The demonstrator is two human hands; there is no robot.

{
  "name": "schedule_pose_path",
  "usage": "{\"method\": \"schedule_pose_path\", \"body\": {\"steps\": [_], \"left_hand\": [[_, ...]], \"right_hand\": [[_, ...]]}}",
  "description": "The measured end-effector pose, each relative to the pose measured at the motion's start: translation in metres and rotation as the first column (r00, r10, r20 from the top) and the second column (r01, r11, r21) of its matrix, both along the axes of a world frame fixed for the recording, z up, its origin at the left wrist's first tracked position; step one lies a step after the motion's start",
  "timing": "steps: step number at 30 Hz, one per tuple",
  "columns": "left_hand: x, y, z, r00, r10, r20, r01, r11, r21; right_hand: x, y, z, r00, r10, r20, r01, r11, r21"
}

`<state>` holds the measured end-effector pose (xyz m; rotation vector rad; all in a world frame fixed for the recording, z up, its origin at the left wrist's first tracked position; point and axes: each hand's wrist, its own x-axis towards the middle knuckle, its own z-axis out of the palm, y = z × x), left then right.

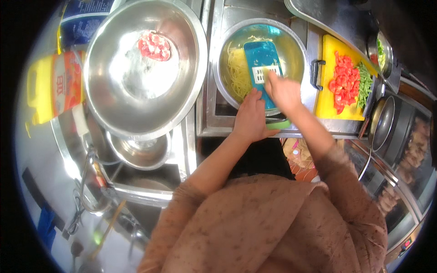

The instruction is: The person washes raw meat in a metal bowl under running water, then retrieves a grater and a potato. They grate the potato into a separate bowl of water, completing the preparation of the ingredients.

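Note:
A blue grater [262,54] with a white-framed metal blade lies tilted across a stainless steel bowl [300,44]. My left hand [251,114] grips its near end at the bowl's rim. My right hand [284,91] presses down on the blade, its fingers closed around a pale yellow piece of vegetable, mostly hidden by them. Thin pale yellow shreds [237,73], which look like potato, fill the bowl's left side. Beneath my left hand, a green edge [279,125] shows at the counter's front; what it belongs to is unclear.
Left, a large steel basin [112,102] holds raw meat [154,46] and overlaps a smaller bowl [140,158]. Right, chopped red vegetables [344,82] and cut green pieces [364,83] lie on a yellow cutting board [324,99]. A pan [382,123] and a yellow jug [41,90] flank the counter.

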<state>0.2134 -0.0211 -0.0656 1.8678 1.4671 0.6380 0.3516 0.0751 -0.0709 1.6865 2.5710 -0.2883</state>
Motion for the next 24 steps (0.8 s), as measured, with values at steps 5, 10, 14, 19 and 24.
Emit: {"method": "schedule_pose_path", "body": {"steps": [5,10,14,19,24], "left_hand": [[-0.001,0.001,-0.004,1.0,-0.007,0.03,0.007,1.0,0.002],[0.004,0.002,-0.005,0.998,0.033,0.059,-0.038,0.996,0.08],[-0.001,0.0,-0.004,1.0,0.017,-0.001,-0.017,1.0,0.017],[-0.001,0.004,-0.002,0.999,0.017,0.038,-0.015,0.999,-0.041],[0.001,-0.001,-0.003,0.998,-0.008,0.06,0.006,0.999,0.043]], "right_hand": [[-0.003,0.001,0.009,1.0,-0.005,-0.028,0.005,1.0,0.014],[-0.013,0.055,-0.011,0.999,0.039,-0.006,-0.039,0.999,-0.008],[0.004,-0.016,0.021,1.0,0.014,0.018,-0.013,0.996,-0.09],[-0.004,0.007,0.014,0.999,-0.024,0.021,0.026,0.997,-0.067],[-0.009,0.051,-0.016,0.999,-0.007,0.048,0.009,1.0,-0.029]]}}
